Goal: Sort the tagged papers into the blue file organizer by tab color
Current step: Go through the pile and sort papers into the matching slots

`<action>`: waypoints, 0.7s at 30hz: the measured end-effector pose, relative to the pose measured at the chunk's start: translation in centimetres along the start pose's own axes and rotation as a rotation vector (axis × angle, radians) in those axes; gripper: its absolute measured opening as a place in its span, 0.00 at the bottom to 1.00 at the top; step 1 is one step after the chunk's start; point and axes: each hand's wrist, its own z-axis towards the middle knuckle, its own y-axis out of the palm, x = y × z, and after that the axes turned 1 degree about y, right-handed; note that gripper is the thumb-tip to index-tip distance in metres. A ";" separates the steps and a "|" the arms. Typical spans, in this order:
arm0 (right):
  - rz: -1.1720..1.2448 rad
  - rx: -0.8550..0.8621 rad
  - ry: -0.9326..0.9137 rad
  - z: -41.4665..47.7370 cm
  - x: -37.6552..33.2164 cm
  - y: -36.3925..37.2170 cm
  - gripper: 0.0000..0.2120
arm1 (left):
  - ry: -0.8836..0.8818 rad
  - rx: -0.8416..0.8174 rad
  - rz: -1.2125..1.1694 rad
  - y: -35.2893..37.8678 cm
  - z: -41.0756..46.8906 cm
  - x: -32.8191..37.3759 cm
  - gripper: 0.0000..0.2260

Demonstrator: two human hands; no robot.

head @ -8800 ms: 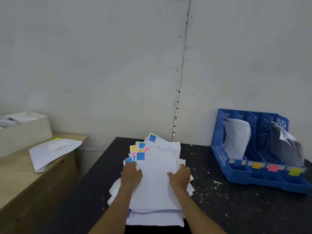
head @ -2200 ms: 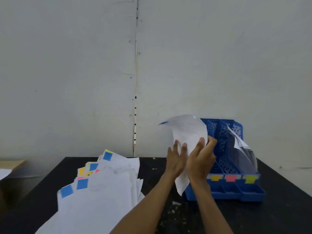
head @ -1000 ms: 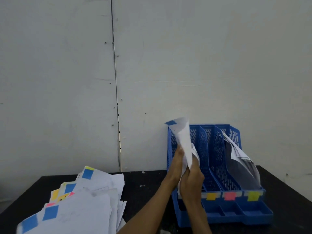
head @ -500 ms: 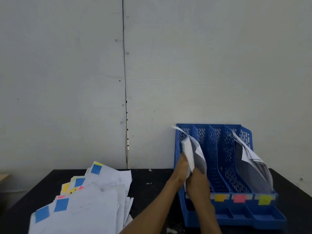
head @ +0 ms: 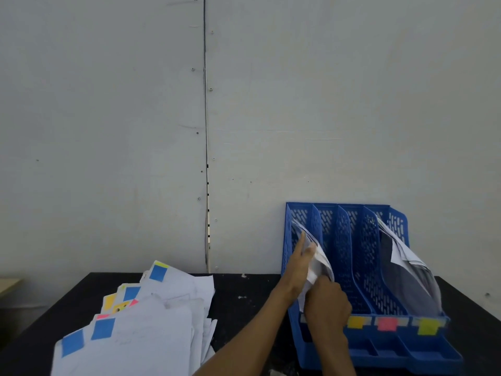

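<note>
The blue file organizer (head: 343,241) stands on the black desk (head: 244,287), its back against the grey wall (head: 325,104). It has four upright compartments. Both hands are at its leftmost compartment, where a white sheet (head: 319,263) sits leaning, its top edge near the organizer's left wall.

The left forearm comes up from below and left of the organizer. The left hand (head: 296,270) is raised against the sheet, with its forefinger straight and pointing up along the paper and its thumb laid on the sheet's face, so the paper is pinched between them. The right hand (head: 328,302) is lower, at the organizer's front lip, with its back to the camera. Its fingers are curled over the sheet's bottom part. The fingertips are hidden, but the paper runs into the fist.

Coloured labels run along the organizer's front rail: orange (head: 356,321), pink (head: 386,324) and yellow-green (head: 427,327). The right hand covers the leftmost one. The organizer's rightmost compartment holds sagging papers (head: 406,260).

Left of the organizer, well apart from it, a loose pile of tagged papers (head: 151,329) lies fanned on the desk, showing blue, orange, pink and yellow tabs.
</note>
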 end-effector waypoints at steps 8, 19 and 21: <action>0.451 0.256 -0.096 1.5 -0.1 0.6 0.16 | 0.031 0.062 0.058 -0.7 0.0 -0.1 0.23; 0.680 0.451 -0.332 -1.2 -4.1 -2.0 0.25 | 0.113 0.253 0.260 -7.9 -4.0 -1.8 0.13; 0.684 0.377 -0.373 -2.4 -5.2 -0.9 0.20 | 0.133 0.377 0.360 -10.7 -5.1 -2.7 0.12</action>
